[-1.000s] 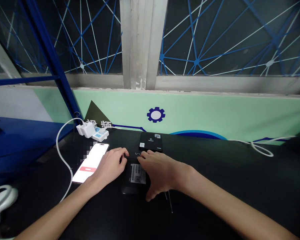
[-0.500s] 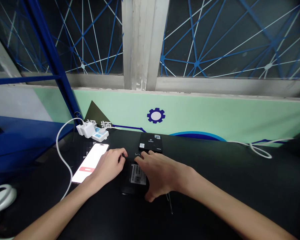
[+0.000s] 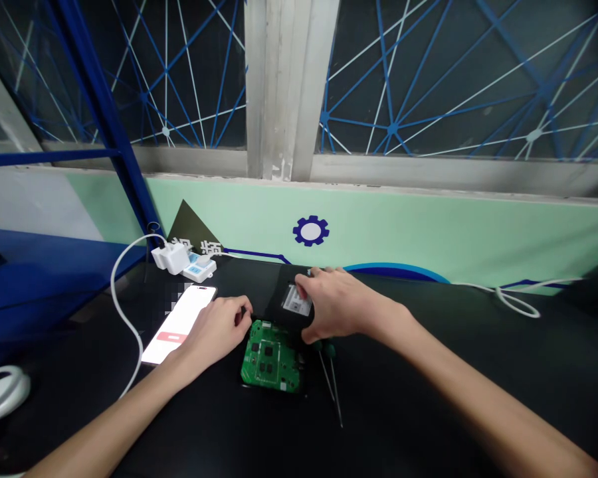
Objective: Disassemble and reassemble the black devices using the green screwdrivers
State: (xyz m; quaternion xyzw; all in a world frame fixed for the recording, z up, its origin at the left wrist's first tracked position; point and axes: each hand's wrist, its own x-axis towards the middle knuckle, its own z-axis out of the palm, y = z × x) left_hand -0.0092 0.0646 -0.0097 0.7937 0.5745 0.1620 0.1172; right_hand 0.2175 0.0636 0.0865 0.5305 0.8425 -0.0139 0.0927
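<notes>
Right hand [image 3: 339,299] grips a black cover [image 3: 293,302]; left hand [image 3: 223,323], grip unclear, curls beside the green circuit board [image 3: 270,358] at lower centre

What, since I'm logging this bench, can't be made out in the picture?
All in the head view:
Label: print too small and blurred.
Cover: right part behind the right hand.
Green handles: partly behind that hand.
Phone: right edge partly behind the left hand.
White device: cut off by the left edge.
</notes>
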